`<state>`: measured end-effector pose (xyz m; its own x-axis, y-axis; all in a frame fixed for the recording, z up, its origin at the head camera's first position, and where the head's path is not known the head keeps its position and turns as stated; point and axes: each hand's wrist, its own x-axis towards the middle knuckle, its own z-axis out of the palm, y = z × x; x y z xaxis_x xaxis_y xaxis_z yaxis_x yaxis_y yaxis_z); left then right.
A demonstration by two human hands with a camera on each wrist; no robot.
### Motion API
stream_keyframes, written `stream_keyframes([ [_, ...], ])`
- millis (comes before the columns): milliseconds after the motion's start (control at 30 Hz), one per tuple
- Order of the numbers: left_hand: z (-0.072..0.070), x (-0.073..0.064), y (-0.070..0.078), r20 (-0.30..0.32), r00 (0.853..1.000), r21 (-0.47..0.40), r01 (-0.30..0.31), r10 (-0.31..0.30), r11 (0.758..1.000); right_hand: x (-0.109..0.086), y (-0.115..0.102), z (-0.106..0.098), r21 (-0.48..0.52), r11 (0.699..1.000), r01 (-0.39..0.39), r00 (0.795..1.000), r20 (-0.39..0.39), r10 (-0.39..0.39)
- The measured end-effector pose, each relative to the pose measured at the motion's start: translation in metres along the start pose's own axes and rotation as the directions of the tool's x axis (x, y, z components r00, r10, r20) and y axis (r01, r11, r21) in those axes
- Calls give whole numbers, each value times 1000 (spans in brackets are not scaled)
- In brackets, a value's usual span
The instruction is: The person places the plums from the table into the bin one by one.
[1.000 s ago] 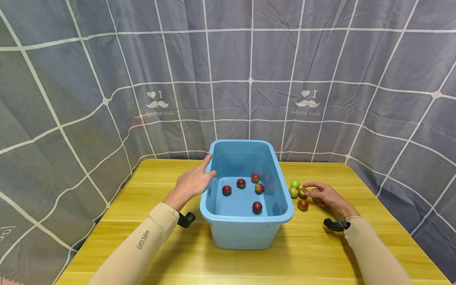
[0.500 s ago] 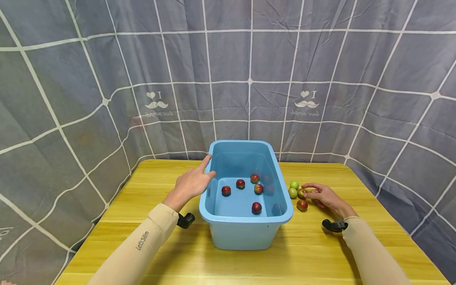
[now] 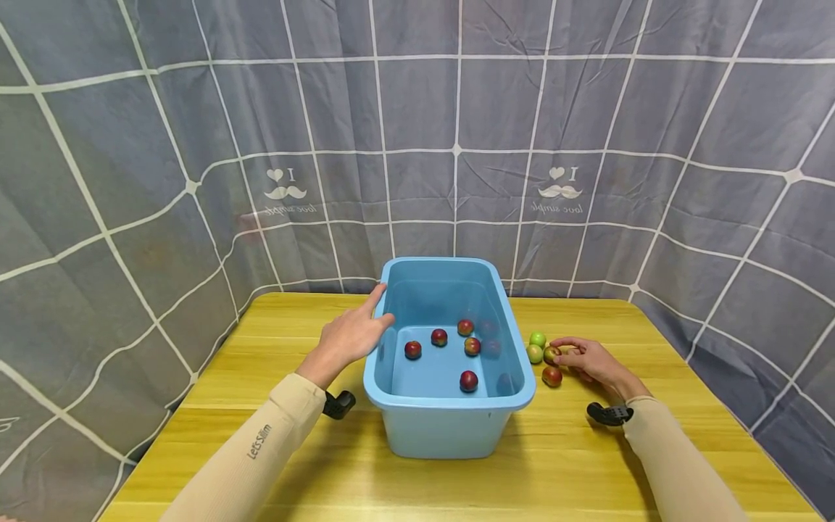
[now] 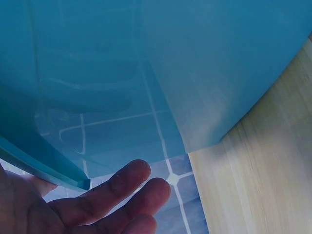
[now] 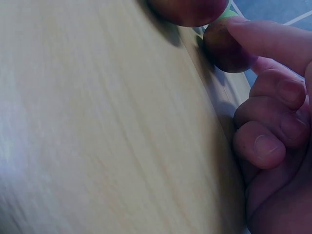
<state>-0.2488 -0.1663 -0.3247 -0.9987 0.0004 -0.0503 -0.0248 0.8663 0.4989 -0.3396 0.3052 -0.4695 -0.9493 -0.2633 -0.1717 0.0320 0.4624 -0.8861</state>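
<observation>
While your left hand [image 3: 352, 335] rests loosely on the rim of a rectangular light-blue plastic tub [image 3: 437, 431], thumb across the edge and fingers extended outside, your right hand [image 3: 592, 359] pinches one round red-and-green fruit [image 3: 550, 355], its lower fingers curled toward the palm. That fruit is at the surface of the yellow wood-grain table [image 3: 320, 475], right of the tub, among three neighbours: two light-green round fruits [image 3: 535, 354] on its tub side and one red round fruit [image 3: 551, 376] just nearer you. Five dark-red round fruits [image 3: 412, 350] lie spread across the tub's floor. The tub's right wall stands between the four outside and the five inside. Two black wrist mounts [image 3: 338, 404] jut below your two beige sleeves [image 3: 678, 464]; a grey curtain with white grid lines [image 3: 417, 188] hangs behind.
</observation>
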Motion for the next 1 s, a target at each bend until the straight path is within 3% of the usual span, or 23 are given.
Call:
stream_keyframes([
  [267, -1, 0, 0, 2, 1000, -3, 5, -5, 1000, 1, -1, 0, -16, 1000, -24, 1000, -10, 24],
  [667, 0, -1, 1, 3, 1000, 13, 4, -4, 1000, -2, 1, -4, -10, 998, 63, 998, 31, -63],
  [1000, -1, 0, 1, 1, 1000, 14, 8, -8, 1000, -6, -5, -9, 17, 998, 53, 998, 40, -54],
])
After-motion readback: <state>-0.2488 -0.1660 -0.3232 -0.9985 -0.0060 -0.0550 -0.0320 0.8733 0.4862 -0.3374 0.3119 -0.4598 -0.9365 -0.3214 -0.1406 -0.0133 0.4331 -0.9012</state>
